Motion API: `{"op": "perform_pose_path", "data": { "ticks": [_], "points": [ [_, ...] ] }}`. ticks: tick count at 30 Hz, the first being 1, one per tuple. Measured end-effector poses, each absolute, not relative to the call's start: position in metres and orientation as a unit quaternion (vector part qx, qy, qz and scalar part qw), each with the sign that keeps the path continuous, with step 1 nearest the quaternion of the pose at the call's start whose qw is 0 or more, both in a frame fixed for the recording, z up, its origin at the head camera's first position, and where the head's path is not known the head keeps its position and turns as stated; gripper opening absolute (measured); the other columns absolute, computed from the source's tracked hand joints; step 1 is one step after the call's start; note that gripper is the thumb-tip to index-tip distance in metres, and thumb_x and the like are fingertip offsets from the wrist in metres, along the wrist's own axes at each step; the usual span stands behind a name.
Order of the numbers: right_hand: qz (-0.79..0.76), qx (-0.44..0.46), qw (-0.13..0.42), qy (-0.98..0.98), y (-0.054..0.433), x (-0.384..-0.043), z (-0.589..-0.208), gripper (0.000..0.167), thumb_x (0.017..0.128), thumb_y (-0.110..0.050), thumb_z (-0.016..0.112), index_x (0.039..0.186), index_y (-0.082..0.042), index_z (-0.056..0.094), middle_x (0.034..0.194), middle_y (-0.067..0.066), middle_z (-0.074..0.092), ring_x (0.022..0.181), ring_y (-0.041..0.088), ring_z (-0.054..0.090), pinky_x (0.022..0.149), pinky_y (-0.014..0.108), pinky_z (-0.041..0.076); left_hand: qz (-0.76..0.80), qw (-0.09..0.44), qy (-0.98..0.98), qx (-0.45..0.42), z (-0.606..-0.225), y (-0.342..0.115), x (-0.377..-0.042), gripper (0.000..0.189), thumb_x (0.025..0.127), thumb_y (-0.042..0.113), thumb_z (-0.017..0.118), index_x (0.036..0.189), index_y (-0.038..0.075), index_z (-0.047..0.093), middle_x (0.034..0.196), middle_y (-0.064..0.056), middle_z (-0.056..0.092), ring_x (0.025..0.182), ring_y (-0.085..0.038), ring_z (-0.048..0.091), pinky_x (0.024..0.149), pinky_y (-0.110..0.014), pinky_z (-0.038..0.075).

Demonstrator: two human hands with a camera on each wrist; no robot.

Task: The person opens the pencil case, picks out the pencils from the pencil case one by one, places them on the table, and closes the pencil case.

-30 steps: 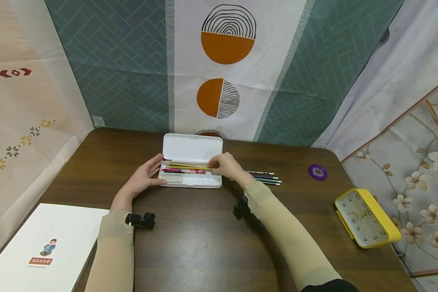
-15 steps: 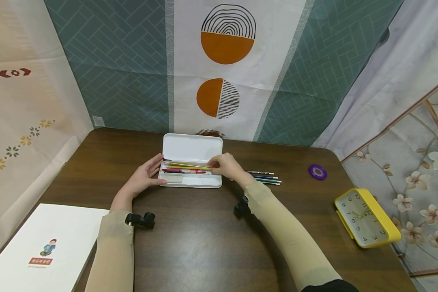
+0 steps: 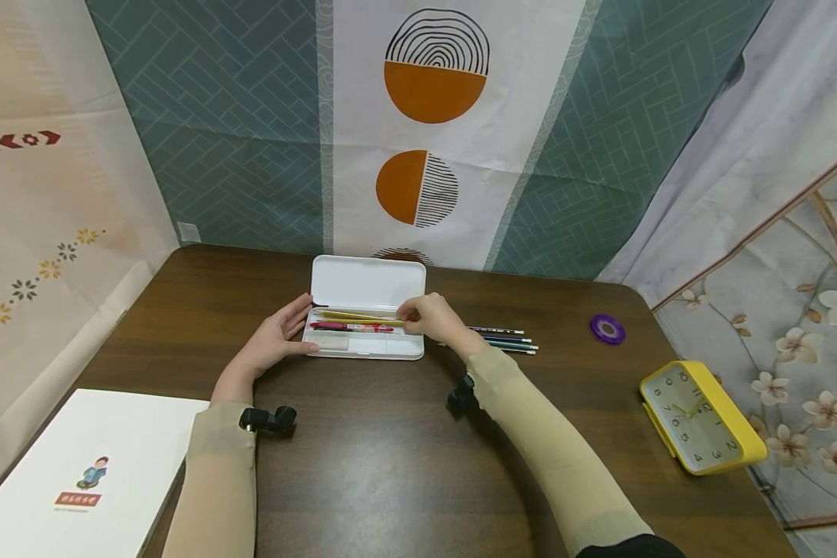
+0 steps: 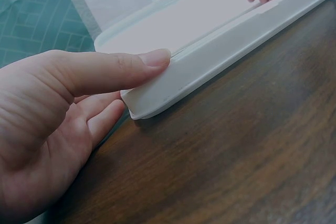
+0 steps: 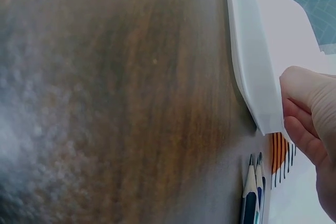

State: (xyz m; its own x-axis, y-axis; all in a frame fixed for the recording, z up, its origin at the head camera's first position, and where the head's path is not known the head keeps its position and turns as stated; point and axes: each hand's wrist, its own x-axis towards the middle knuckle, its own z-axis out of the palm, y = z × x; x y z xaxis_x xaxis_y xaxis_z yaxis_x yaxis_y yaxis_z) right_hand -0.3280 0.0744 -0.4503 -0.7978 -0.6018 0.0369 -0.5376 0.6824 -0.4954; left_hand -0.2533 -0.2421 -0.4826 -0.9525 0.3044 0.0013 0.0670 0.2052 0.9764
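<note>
A white pencil case (image 3: 418, 346) lies on the table with its lid (image 3: 368, 280) raised at the back. In it are yellow pencils (image 3: 356, 317), a red pen (image 3: 370, 328) and a whitish block (image 3: 330, 340) at front left. My left hand (image 3: 277, 333) rests against the case's left end, thumb (image 4: 155, 59) straight along the front wall and fingers extended behind the end. My right hand (image 3: 428, 316) reaches over the case's right end and pinches the right ends of the yellow pencils. In the right wrist view its bent fingers sit behind the case wall (image 5: 257, 72).
Several dark pencils (image 3: 505, 339) lie just right of the case, their points (image 5: 252, 174) towards it. Further right are a purple ring-shaped object (image 3: 607, 329) and a yellow clock (image 3: 700, 418). A white box or book (image 3: 91, 465) sits at front left, by the left forearm.
</note>
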Motion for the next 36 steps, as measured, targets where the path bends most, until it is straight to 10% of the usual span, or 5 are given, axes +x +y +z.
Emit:
{"op": "perform_pose_path", "data": {
  "ticks": [36],
  "points": [
    [-0.246,-0.314,0.056,0.915,0.0735,-0.3283,-0.4477,0.018,0.086,-0.002,0.068,0.102,-0.005,0.076,0.097,0.006,0.076,0.086,0.013,0.069,0.077,0.025,0.059,0.617,0.096,0.772,0.118,-0.4814,-0.242,-0.2515,0.102,0.081,0.0,0.077,0.157,0.004,0.01,0.164,-0.014,0.015,0.15,-0.031,0.016,0.12,-0.041,0.02]
  ]
}}
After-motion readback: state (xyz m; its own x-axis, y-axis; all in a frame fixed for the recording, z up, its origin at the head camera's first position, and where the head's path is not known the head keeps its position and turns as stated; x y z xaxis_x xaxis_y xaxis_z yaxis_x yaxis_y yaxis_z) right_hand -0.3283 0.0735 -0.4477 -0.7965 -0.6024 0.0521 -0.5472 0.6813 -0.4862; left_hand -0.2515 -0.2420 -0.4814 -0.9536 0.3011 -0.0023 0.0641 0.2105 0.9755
